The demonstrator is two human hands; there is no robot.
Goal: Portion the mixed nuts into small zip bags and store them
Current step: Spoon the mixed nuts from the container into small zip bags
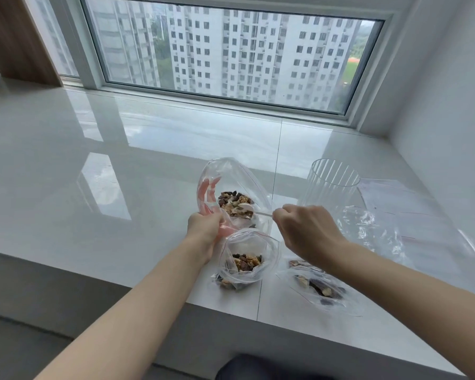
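A large clear bag of mixed nuts [232,187] stands open on the white sill. My left hand [205,229] grips its near left edge, with fingers inside the plastic. My right hand [306,229] pinches the handle of a small white spoon [247,208] whose bowl lies in the nuts. Just in front, a small zip bag [248,259] stands open with some nuts in it. A second small zip bag with nuts [318,287] lies flat at the right, partly under my right forearm.
A ribbed clear plastic jar [331,185] stands at the right behind my right hand. Several empty zip bags [387,198] lie flat beyond it, with crumpled clear plastic [368,229] nearer. The sill's front edge [148,292] drops off below my arms; a window runs behind.
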